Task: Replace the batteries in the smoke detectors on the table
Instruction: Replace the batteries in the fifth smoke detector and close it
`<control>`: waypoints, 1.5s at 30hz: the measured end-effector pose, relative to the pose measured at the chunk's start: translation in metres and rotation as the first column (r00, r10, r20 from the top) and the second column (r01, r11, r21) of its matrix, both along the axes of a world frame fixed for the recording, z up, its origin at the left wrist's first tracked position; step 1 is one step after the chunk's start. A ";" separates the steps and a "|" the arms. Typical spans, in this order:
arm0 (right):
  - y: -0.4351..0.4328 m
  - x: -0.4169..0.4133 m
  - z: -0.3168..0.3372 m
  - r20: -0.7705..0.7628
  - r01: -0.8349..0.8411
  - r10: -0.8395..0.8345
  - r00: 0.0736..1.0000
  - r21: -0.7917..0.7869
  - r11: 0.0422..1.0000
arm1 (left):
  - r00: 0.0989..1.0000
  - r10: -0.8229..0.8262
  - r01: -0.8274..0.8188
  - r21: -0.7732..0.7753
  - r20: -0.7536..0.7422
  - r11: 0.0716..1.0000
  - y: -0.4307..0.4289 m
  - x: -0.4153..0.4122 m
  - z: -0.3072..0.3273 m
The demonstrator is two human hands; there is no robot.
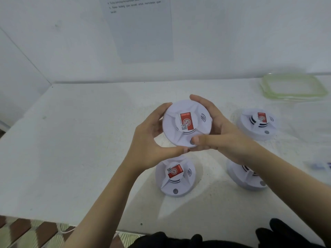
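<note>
I hold a round white smoke detector (186, 122) with a red label above the white table (71, 158), face toward me. My left hand (150, 142) grips its left rim, fingers curled around the edge. My right hand (218, 129) clasps the right rim, thumb pressing near the grey button at the bottom. Three more white detectors rest on the table: one (175, 176) just below my hands, one (245, 178) partly hidden under my right forearm, one (258, 122) to the right.
A clear container with a green rim (293, 86) stands at the back right. A printed sheet (141, 29) hangs on the wall behind. A blurred blue-and-white object (320, 166) lies at the right edge. The table's front edge runs near my body.
</note>
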State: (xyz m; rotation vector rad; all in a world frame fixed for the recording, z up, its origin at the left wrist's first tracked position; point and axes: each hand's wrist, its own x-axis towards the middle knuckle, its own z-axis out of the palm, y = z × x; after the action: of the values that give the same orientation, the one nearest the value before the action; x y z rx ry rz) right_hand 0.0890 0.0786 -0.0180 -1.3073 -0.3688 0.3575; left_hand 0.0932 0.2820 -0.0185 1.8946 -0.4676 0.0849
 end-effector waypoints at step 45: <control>0.002 -0.005 -0.025 -0.008 0.073 -0.073 0.997 -0.027 0.997 | 0.978 -0.029 0.023 -0.031 -0.206 0.999 0.000 -0.005 -0.011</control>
State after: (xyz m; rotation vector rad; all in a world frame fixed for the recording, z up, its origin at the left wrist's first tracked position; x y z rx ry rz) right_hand 0.0840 0.0801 -0.0429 -1.3414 -0.3092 0.3075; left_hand 0.0882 0.2825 -0.0299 1.8455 -0.3472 -0.1211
